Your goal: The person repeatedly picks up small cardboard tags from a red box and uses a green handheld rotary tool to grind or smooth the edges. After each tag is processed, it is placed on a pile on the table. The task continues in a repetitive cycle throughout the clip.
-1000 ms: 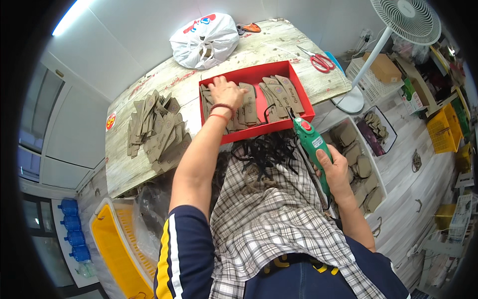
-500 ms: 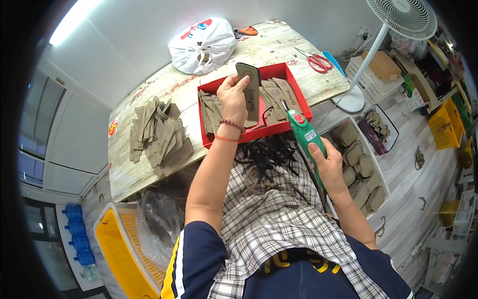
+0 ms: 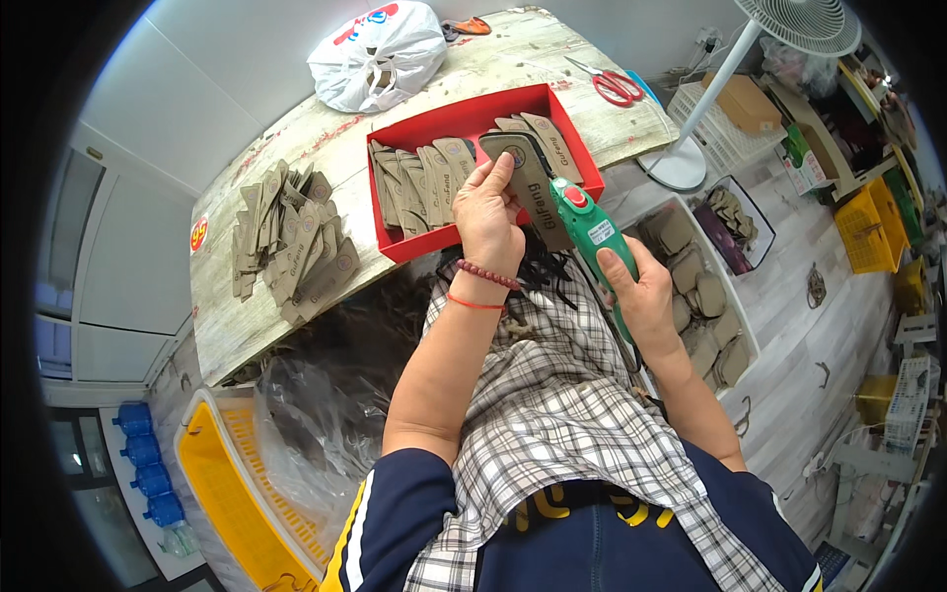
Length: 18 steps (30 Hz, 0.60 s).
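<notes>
My left hand (image 3: 488, 212) is closed on a flat khaki fabric piece (image 3: 529, 187) with a rounded end and dark edging, thumb on its face. In my right hand (image 3: 643, 301) is a green handheld electric tool (image 3: 590, 229) with a red button, its fingers wrapped round the body. The tool's front end lies against or just over the piece's right edge; its tip is hard to make out. Both are above the near right part of a red box (image 3: 419, 246), which holds several similar khaki pieces (image 3: 419, 183). Black scraps (image 3: 541, 268) lie on my apron below.
A pile of khaki pieces (image 3: 291, 237) lies on the table's left side. At the back are a white plastic bag (image 3: 380, 59) and red-handled scissors (image 3: 618, 89). A white bin (image 3: 755, 340) of khaki pads stands at right, a fan (image 3: 681, 166) behind it, a yellow basket (image 3: 212, 474) lower left.
My left hand has brought the khaki piece right and nearer, tilting it toward the tool. The tool's front end now meets or overlaps its edge. The view has shifted slightly.
</notes>
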Tool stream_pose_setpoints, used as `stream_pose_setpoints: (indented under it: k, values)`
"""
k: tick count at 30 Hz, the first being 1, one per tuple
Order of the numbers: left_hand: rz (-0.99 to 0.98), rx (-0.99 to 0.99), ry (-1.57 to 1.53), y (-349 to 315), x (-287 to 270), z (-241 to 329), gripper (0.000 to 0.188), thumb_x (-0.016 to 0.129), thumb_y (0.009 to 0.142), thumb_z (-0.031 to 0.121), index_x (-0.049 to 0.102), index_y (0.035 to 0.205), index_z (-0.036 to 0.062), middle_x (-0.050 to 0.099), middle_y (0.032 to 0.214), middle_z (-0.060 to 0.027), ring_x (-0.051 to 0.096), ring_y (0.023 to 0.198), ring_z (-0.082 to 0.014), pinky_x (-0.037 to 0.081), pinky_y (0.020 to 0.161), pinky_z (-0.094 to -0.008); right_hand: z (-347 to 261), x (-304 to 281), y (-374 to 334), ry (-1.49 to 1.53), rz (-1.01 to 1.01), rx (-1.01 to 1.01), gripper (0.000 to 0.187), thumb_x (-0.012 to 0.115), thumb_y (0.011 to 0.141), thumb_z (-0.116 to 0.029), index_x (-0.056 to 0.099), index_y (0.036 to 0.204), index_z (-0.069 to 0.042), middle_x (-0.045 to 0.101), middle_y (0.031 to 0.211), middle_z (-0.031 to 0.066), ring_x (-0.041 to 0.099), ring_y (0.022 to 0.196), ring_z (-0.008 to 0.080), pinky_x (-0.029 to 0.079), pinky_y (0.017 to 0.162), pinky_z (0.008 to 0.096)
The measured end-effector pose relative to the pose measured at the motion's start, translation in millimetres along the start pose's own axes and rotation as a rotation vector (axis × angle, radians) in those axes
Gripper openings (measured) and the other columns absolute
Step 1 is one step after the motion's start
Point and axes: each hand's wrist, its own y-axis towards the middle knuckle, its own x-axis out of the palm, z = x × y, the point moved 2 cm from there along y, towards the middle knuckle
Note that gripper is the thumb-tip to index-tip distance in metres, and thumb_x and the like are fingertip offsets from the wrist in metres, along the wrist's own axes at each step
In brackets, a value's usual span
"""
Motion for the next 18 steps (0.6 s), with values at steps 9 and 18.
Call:
stream_pose_setpoints:
  k: [9,18]
  values:
    - [-0.047,-0.022,0.146,-10,-10,-9,0.006,0.067,0.089,0.008,0.067,0.090,0.0021,0.068,0.079,-0.0025,0.061,0.065,-0.0088,0.047,0.056,-0.0220,-7,-4,2,0.004,-0.010,0.019,0.045,0.066,0.091,-0.040,0.064,0.110,0.000,0.055,0.068,-0.0006,0.048,0.054,0.0046,0.040,0.050,0.0222]
    - [-0.150,0.132,0.382,-13,-13,11,0.012,0.064,0.090,0.005,0.069,0.096,-0.0040,0.070,0.085,-0.0048,0.062,0.071,-0.0076,0.051,0.064,-0.0210,-1,-11,0,0.004,-0.062,0.040,0.045,0.066,0.090,-0.040,0.064,0.109,0.001,0.056,0.069,-0.0010,0.048,0.054,0.0046,0.041,0.050,0.0213]
